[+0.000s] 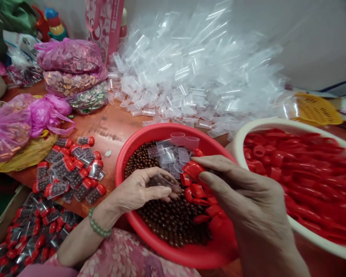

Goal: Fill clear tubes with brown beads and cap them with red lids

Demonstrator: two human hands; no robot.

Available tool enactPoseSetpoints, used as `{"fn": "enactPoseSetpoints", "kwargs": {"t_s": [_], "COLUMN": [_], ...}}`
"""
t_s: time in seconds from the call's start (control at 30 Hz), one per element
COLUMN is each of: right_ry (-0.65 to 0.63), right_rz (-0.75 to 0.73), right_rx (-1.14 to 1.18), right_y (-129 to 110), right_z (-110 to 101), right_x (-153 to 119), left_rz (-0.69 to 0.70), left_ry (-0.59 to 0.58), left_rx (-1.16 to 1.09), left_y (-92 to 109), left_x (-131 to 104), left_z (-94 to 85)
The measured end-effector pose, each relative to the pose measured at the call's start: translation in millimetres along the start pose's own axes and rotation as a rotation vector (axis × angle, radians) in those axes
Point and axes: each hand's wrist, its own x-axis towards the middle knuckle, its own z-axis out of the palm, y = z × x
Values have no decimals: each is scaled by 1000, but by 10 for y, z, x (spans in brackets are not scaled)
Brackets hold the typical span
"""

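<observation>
Over red plastic basin (164, 130), left hand (144, 190) grips clear plastic sleeve (161, 180), right hand (248, 192) red plastic cap (192, 169); capping likely needs aligning.

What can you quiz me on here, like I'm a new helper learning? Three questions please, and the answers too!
1. What colour is the piece in the right hand's grip?
2. True or false: the left wrist wears a green bracelet.
3. Fill in: in the picture, the white basin stands to the ____ of the red basin.

Key: 1. Red. 2. True. 3. Right.
</observation>
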Motion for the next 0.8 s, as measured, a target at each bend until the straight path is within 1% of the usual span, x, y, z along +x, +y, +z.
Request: {"fn": "enactPoseSetpoints", "kwargs": {"t_s": [0.1,0.2,0.37,0.5,0.6,0.7,0.8], "right_ry": [31,46,17,-10,-57,-129,-174], "right_rz": [-14,1,-16,1,-28,-92,-136], "right_rx": [-4,-2,-73,-122,-132,-146,-176], "right_y": [-11,-26,-79,-121,-129,-105,-69], "right_z": [29,66,130,175,211,242,261], "right_x": [-6,-9,-11,5,26,56,83], "left_rz": [-6,23,15,-3,4,28,6], "left_ry": [-2,26,61,73,63,77,60], "left_rx": [-54,-53,-2,47,43,12,-19], "left_y": [-40,-53,-23,-6,-15,-25,-31], "left_x": [2,3,-2,2,9,9,1], "left_z": [14,21,44,41,17,-7,-22]}}
